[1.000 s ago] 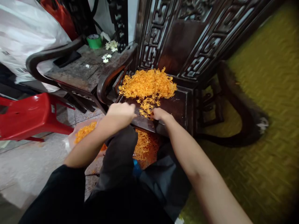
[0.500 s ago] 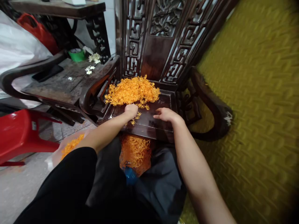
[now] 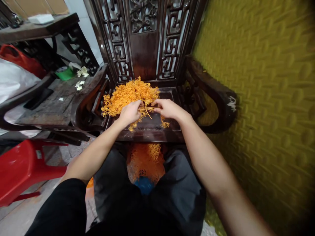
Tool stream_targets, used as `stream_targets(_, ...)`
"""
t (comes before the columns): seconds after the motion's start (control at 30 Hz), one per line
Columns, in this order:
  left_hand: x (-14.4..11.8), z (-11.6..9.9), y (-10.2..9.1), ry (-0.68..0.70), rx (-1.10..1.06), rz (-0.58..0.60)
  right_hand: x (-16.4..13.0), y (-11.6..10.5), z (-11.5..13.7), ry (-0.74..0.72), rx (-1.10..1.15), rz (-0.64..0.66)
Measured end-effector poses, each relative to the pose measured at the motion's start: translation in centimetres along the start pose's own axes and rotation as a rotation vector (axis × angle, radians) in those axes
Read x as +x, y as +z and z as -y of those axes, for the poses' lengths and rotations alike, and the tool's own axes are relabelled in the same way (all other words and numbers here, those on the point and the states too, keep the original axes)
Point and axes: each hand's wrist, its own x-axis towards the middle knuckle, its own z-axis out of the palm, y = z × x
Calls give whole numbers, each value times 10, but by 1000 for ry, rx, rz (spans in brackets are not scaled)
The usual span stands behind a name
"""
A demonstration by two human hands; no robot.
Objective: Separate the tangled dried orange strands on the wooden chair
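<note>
A heap of thin orange strands (image 3: 128,95) lies on the seat of a dark carved wooden chair (image 3: 157,123). My left hand (image 3: 130,113) is closed on a clump of the strands at the heap's front edge. My right hand (image 3: 166,108) pinches a few strands that stretch across to the left hand. Some loose strands (image 3: 165,124) lie on the seat under my right hand. Between my knees sits a clear bag (image 3: 146,160) holding more orange strands.
A yellow woven wall (image 3: 258,98) stands close on the right. A second dark wooden seat (image 3: 54,101) at the left carries a green tape roll (image 3: 64,73), white flowers and a black phone. A red plastic stool (image 3: 22,167) stands on the floor at lower left.
The view has swung left and up. My left hand has moved from the loose strands to grip a clump at the heap's edge, and my right hand has come in to pinch strands beside it.
</note>
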Motion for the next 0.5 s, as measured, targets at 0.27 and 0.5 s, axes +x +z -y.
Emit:
stream_targets(0.27, 10, 14, 2, -147, 417, 291, -11, -3, -38, 240, -108, 212)
stream_targets(0.5, 30, 22, 8, -240, 432, 458, -35, 1, -33, 316, 87, 270)
